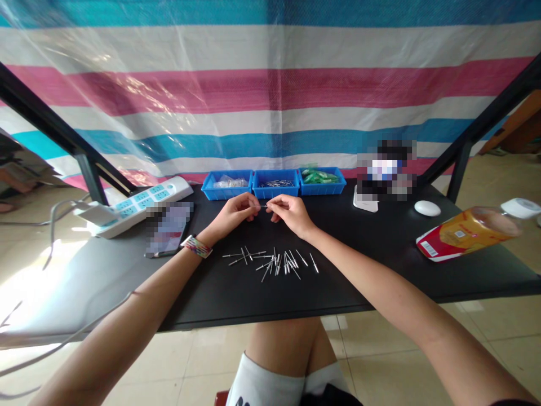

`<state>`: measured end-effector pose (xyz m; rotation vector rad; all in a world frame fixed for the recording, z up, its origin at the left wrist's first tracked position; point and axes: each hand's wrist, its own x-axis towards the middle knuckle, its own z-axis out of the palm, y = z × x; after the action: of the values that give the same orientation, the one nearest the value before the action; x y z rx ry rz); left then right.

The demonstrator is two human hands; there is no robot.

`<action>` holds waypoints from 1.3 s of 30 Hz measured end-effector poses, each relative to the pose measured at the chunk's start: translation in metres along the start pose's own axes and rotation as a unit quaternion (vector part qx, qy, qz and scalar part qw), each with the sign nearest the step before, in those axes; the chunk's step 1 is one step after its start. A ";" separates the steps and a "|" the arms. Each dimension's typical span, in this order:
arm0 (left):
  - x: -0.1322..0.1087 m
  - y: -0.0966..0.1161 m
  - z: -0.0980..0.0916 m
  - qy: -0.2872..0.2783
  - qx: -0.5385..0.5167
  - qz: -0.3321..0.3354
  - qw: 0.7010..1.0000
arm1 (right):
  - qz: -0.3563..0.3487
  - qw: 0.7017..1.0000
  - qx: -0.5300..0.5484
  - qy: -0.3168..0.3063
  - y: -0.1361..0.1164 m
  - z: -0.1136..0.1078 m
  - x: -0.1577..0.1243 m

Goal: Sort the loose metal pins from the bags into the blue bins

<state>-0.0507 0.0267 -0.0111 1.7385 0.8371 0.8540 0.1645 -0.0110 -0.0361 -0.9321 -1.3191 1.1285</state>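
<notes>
My left hand and my right hand meet just in front of the blue bins, fingertips pinched and nearly touching. Between them shows a thin silver pop rivet, its ends hidden by the fingers of both hands. Nearer to me on the black table lies a loose scatter of silver pop rivets, pointing in various directions. Right behind my hands, the middle blue bin contains more pop rivets.
The left blue bin holds clear plastic bags, the right blue bin green packets. A power strip and phone lie left on the black table. A drink bottle, white oval object and blurred device on a white stand are right.
</notes>
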 end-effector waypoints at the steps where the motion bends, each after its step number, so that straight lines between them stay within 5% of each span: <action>1: 0.000 0.000 0.000 -0.001 0.005 0.004 1.000 | 0.003 1.000 0.004 -0.002 -0.001 0.000 0.000; 16: 0.000 0.001 0.001 0.003 0.057 -0.018 0.998 | -0.031 0.999 -0.004 0.015 -0.008 0.002 -0.003; 22: 0.001 0.001 0.000 0.004 -0.002 -0.045 0.999 | -0.095 0.979 -0.073 0.166 -0.026 -0.021 0.021; 27: 0.001 -0.001 0.001 0.008 -0.002 -0.044 0.999 | -0.108 0.958 -0.207 0.166 -0.030 -0.044 0.023; 30: 0.002 -0.002 0.001 0.004 -0.003 -0.042 0.999 | -0.106 0.961 -0.232 0.102 -0.025 -0.042 0.015; 33: 0.002 -0.002 0.000 0.005 -0.004 -0.042 0.999 | -0.094 0.967 -0.229 -0.053 -0.024 -0.029 0.007; 39: 0.001 -0.002 0.001 0.001 0.011 -0.026 1.000 | -0.134 0.907 -0.275 -0.289 -0.038 0.000 -0.017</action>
<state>-0.0497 0.0279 -0.0134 1.7289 0.8923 0.8152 0.1692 -0.0359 -0.0036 -0.7900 -2.2609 0.8491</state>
